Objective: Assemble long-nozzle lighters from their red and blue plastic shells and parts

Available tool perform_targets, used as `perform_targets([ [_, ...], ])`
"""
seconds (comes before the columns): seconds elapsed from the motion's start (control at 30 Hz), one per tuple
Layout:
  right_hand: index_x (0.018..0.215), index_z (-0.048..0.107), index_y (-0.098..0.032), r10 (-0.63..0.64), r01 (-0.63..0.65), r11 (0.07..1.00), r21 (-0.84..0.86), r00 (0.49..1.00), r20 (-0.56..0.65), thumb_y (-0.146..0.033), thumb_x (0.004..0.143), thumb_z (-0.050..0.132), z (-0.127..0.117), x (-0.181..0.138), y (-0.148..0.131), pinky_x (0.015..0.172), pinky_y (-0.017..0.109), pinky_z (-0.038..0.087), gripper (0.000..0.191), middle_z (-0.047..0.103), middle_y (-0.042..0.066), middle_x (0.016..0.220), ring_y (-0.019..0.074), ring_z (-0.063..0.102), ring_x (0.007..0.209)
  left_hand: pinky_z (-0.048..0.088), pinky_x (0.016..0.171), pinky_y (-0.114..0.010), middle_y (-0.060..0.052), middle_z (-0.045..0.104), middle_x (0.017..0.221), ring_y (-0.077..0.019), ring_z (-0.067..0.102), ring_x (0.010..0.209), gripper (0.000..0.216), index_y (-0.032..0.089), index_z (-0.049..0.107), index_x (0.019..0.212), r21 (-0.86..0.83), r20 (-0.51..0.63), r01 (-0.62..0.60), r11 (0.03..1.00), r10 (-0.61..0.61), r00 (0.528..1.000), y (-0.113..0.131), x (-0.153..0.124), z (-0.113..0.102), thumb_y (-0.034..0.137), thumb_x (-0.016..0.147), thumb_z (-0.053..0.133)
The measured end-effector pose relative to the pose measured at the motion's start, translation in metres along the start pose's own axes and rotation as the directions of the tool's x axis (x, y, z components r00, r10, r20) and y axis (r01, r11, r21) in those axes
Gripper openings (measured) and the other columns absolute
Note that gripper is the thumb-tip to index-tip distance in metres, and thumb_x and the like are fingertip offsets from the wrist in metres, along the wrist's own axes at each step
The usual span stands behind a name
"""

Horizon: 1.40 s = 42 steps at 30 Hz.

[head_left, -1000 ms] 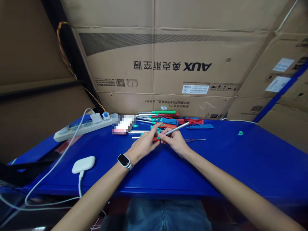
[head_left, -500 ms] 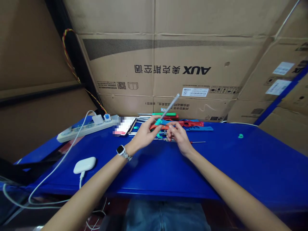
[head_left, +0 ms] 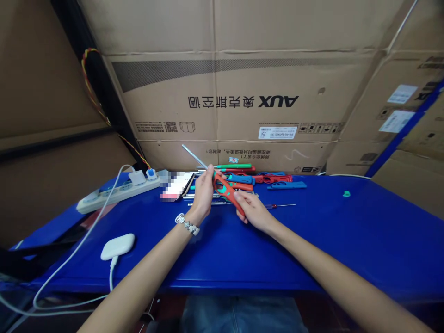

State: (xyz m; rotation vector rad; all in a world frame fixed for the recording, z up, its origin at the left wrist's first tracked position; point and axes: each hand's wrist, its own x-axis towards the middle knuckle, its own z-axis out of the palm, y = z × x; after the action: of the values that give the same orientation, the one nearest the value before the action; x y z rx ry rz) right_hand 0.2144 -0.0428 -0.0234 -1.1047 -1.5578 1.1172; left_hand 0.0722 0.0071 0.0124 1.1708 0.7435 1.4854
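Both hands hold a long-nosed lighter point(head_left: 231, 196) with an orange handle and green trigger above the blue table. Its metal barrel points up and to the left. My left hand point(head_left: 203, 195) is closed around the front, where barrel and handle meet; its fingertips are partly hidden. My right hand point(head_left: 255, 212) grips the rear end of the handle. Behind the hands lie blue handle parts point(head_left: 239, 178), red handle parts point(head_left: 274, 179) and several metal rods point(head_left: 208, 202). A small screwdriver point(head_left: 280, 205) rests just right of my right hand.
A power strip point(head_left: 118, 190) with plugs and a phone point(head_left: 176, 185) stand at the back left. A white charging case point(head_left: 118, 246) with a cable lies front left. One blue handle part point(head_left: 287, 185) and a small green piece point(head_left: 346, 194) lie right. Cardboard point(head_left: 243, 74) walls the back.
The lighter has swung round: its barrel pointed up right and now points up left. My left hand has turned upright, and my right hand has moved onto the handle's rear end.
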Motion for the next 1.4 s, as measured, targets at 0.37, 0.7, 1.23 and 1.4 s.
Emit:
perform_targets([
  [0.37, 0.109, 0.059, -0.022, -0.119, 0.176, 0.72, -0.671, 0.984, 0.13, -0.045, 0.103, 0.033, -0.041, -0.036, -0.005, 0.088, 0.039, 0.04, 0.035, 0.063, 0.007, 0.104, 0.0212, 0.055, 0.095, 0.028, 0.05, -0.026, 0.001, 0.05, 0.042, -0.0124, 0.044, 0.044, 0.058, 0.017, 0.054, 0.049, 0.896, 0.206, -0.252, 0.366, 0.159, 0.965, 0.026, -0.03, -0.066, 0.06, 0.088, 0.051],
  [0.7, 0.122, 0.061, -0.019, -0.165, 0.385, 0.413, -0.825, 0.923, 0.349, -0.043, 0.102, 0.041, -0.031, -0.032, 0.004, 0.09, 0.044, 0.04, 0.037, 0.06, 0.012, 0.111, 0.0266, 0.05, 0.107, 0.021, 0.052, -0.027, 0.002, 0.049, 0.045, -0.0116, 0.039, 0.044, 0.053, 0.018, 0.051, 0.05, 0.814, 0.543, -0.548, 0.193, 0.083, 0.836, 0.021, -0.024, -0.016, 0.047, 0.094, 0.046],
  [1.23, 0.103, 0.067, -0.018, -0.016, 0.012, 0.35, -0.937, 1.0, 0.006, -0.015, 0.079, 0.058, -0.086, -0.041, -0.008, 0.083, 0.037, 0.044, 0.025, 0.065, 0.011, 0.107, 0.0262, 0.059, 0.101, 0.028, 0.054, -0.029, -0.001, 0.061, 0.057, -0.0151, 0.05, 0.052, 0.041, 0.022, 0.064, 0.062, 0.763, 0.599, -0.564, 0.315, -0.017, 0.801, -0.011, -0.026, -0.028, 0.046, 0.092, 0.05],
  [1.4, 0.101, 0.069, -0.02, 0.027, 0.073, 0.322, -0.944, 0.996, 0.086, -0.016, 0.081, 0.057, -0.085, -0.03, -0.005, 0.076, 0.033, 0.044, 0.023, 0.065, 0.01, 0.106, 0.0251, 0.063, 0.095, 0.043, 0.081, -0.033, -0.006, 0.068, 0.094, -0.0241, 0.06, 0.093, 0.029, 0.024, 0.072, 0.096, 0.617, 0.76, -0.691, 0.376, -0.06, 0.647, -0.015, -0.021, -0.032, 0.05, 0.087, 0.062],
])
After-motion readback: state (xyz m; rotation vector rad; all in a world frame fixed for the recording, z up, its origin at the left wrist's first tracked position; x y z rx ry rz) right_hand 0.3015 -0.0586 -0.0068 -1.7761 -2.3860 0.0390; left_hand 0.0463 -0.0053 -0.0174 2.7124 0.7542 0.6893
